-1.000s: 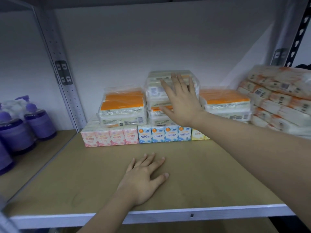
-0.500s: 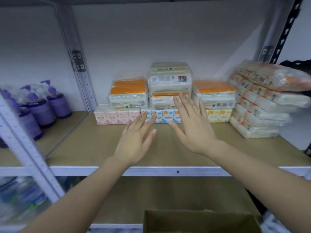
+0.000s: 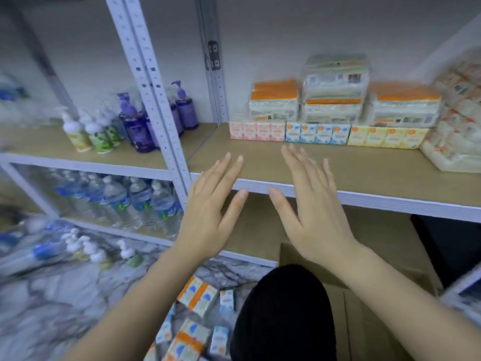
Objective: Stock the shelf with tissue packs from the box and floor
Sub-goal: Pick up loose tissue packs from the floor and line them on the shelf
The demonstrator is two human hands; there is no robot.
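Hands: left hand (image 3: 208, 212) and right hand (image 3: 309, 207) both spread flat, fingers straight, holding nothing, raised side by side in front of the shelf edge.
Shelf: tan board (image 3: 364, 165) with a white front rail, on white perforated uprights (image 3: 156, 95); bare at the front, stocked along the back wall.
Wall: plain white behind the shelving.
Floor: grey marbled surface (image 3: 65, 295), blurred at the left.
Box: brown cardboard box (image 3: 369, 308) low on the right, under the right forearm; contents hidden.
Dark shape: black rounded mass (image 3: 283, 313) low in the centre, in front of the box; identity unclear.
Large tissue packs: slumped stack (image 3: 458, 118) at the far right of the shelf.
Orange-topped packs: three on the back row (image 3: 273, 102), with one clear-wrapped pack (image 3: 335, 76) on top of the middle one.
Small tissue packs on shelf: one row against the back, pink (image 3: 256, 131), blue (image 3: 316, 134), yellow (image 3: 385, 136), touching side by side.
Tissue packs on floor: loose blue-and-orange packs (image 3: 197, 295) scattered beside the dark shape.
Neighbouring bay: purple pump bottles (image 3: 135, 123) and lighter ones (image 3: 86, 134) on the left shelf, water bottles (image 3: 125, 199) on the shelf below.
Change: hands pulled back from above the shelf board to its front edge; both flat and empty as before; view swung left and down, bringing the floor packs and water bottles into sight.
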